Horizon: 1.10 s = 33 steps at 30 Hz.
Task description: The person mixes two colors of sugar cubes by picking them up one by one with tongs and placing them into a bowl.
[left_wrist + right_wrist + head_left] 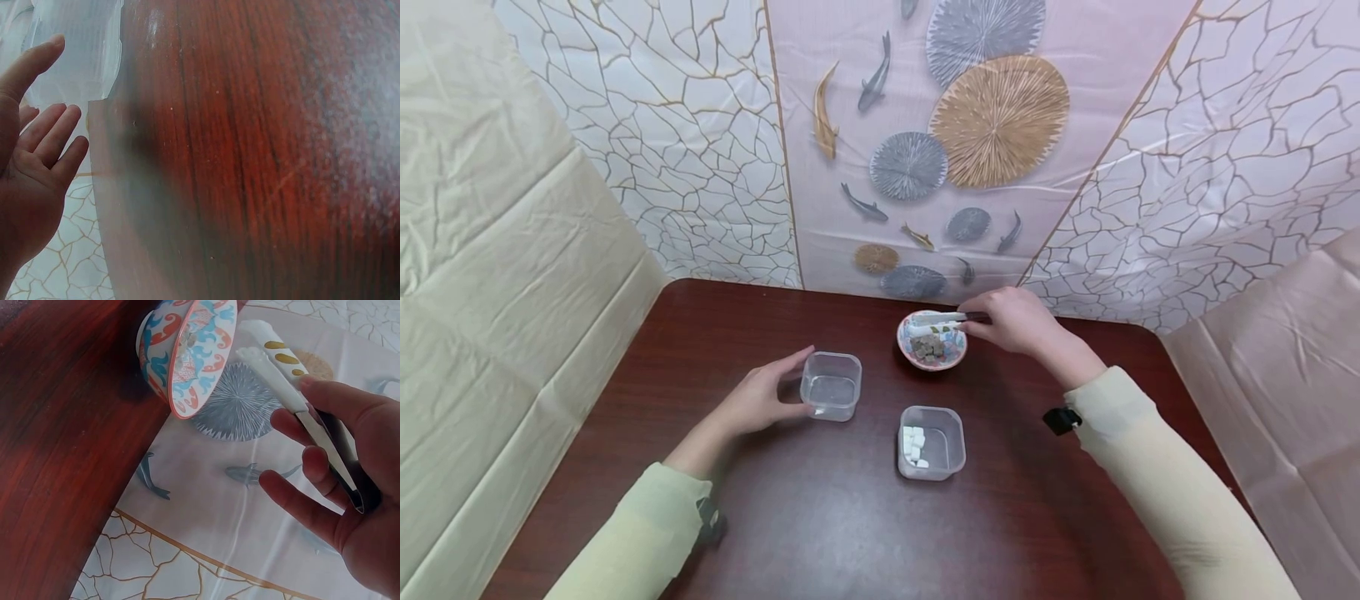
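Right hand (pixel 1011 321) pinching tongs (pixel 942 318), long axis pointing left over the bowl (pixel 931 339); left hand (pixel 760 400) spread against the empty tub (pixel 831 385), nearer left.

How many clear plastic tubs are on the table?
2. One tub sits by the left hand, which touches its side; it looks empty. The other tub is nearer the person, in front of the bowl, with white cubes inside.

Staged recording booth: wooden table (pixel 820 533) hemmed by draped patterned backdrop sheets (pixel 925 133).
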Motion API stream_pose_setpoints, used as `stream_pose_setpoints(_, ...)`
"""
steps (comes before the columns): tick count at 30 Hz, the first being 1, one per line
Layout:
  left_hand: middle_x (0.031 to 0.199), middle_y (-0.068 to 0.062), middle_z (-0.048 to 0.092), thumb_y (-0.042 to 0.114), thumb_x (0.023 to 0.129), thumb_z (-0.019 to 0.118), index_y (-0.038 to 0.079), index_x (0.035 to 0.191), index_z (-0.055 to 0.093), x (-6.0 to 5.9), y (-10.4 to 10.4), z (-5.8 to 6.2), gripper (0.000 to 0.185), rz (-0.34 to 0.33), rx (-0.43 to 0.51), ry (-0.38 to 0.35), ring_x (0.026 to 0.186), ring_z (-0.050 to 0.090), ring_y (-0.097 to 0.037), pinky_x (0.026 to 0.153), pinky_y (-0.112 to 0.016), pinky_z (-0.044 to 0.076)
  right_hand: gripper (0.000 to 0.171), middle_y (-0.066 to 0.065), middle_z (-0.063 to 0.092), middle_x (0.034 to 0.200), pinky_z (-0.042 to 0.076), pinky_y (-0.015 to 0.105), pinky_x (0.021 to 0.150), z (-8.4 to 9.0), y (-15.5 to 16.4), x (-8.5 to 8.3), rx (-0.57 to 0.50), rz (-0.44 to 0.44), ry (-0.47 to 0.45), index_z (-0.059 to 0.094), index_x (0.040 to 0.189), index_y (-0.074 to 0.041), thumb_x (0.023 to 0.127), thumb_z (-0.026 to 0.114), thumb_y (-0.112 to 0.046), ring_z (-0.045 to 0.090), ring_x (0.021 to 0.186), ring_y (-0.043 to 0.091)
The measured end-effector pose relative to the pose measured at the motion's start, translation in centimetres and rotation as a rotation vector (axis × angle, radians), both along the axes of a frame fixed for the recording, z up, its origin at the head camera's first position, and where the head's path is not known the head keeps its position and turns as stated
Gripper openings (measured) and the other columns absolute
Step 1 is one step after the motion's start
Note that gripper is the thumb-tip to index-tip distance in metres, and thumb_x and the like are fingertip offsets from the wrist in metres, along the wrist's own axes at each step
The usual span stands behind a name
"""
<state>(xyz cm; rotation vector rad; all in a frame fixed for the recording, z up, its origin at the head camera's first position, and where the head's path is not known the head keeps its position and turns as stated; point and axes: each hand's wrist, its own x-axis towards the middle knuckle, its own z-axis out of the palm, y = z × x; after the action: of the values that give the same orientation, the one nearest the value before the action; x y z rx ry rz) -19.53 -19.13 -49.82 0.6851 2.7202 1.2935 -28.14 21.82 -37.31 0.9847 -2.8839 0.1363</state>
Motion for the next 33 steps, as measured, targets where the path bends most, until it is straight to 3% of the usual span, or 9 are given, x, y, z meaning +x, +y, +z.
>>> stream_pose_setpoints(9, 0.153, -0.018, 0.060, 0.023, 0.080, 0.097, 0.005, 0.164, 0.041, 0.5, -0.3, 0.7, 0.102, -0.011, -0.032, 0.004, 0.140, 0.059, -0.034, 0.121, -0.059, 0.039, 0.027, 0.008, 0.081, 0.114, 0.059, 0.057, 0.084, 0.4, 1.3, 2.1, -0.043, 0.009, -0.029, 0.082, 0.119, -0.011, 0.098, 0.079, -0.027, 0.077, 0.102, 0.033)
stream_pose_setpoints(17, 0.157, -0.017, 0.056, 0.020, 0.079, 0.098, 0.006, 0.164, 0.041, 1.0, -0.6, 2.8, 0.103, -0.044, -0.074, 0.064, 0.139, 0.060, -0.034, 0.119, -0.057, 0.042, 0.025, 0.004, 0.082, 0.109, 0.059, 0.054, 0.082, 0.9, 2.5, 4.4, -0.107, 0.058, -0.027, 0.083, 0.118, -0.012, 0.097, 0.080, -0.026, 0.078, 0.096, 0.027)
stream_pose_setpoints(22, 0.157, -0.015, 0.056, 0.024, 0.079, 0.097, 0.009, 0.164, 0.044, 1.6, 0.9, 4.5, 0.101, -0.074, -0.102, 0.124, 0.141, 0.058, -0.033, 0.118, -0.056, 0.044, 0.025, 0.002, 0.081, 0.111, 0.059, 0.052, 0.087, 1.1, 3.2, 6.2, -0.127, 0.064, -0.032, 0.082, 0.118, -0.015, 0.096, 0.081, -0.026, 0.077, 0.102, 0.025)
stream_pose_setpoints(26, 0.153, -0.014, 0.060, 0.028, 0.079, 0.097, 0.014, 0.163, 0.046, 2.1, 2.4, 5.5, 0.100, -0.099, -0.107, 0.143, 0.137, 0.061, -0.032, 0.115, -0.055, 0.048, 0.025, -0.001, 0.081, 0.110, 0.059, 0.051, 0.084, 1.4, 3.5, 7.5, -0.147, 0.076, -0.041, 0.082, 0.118, -0.016, 0.095, 0.082, -0.024, 0.077, 0.099, 0.022)
stream_pose_setpoints(29, 0.151, -0.013, 0.062, 0.028, 0.079, 0.097, 0.016, 0.163, 0.047, 2.5, 3.5, 6.0, 0.099, -0.122, -0.097, 0.140, 0.132, 0.063, -0.031, 0.110, -0.052, 0.052, 0.024, -0.004, 0.081, 0.106, 0.059, 0.048, 0.079, 1.5, 3.5, 8.3, -0.161, 0.099, -0.029, 0.082, 0.118, -0.017, 0.094, 0.083, -0.023, 0.076, 0.092, 0.018)
stream_pose_setpoints(33, 0.154, -0.011, 0.060, 0.030, 0.080, 0.096, 0.014, 0.164, 0.046, 3.0, 5.1, 6.3, 0.099, -0.164, -0.108, 0.143, 0.138, 0.060, -0.030, 0.113, -0.051, 0.050, 0.023, -0.006, 0.080, 0.102, 0.058, 0.043, 0.074, 1.6, 3.5, 9.3, -0.172, 0.133, -0.007, 0.083, 0.116, -0.018, 0.093, 0.084, -0.022, 0.072, 0.085, 0.011)
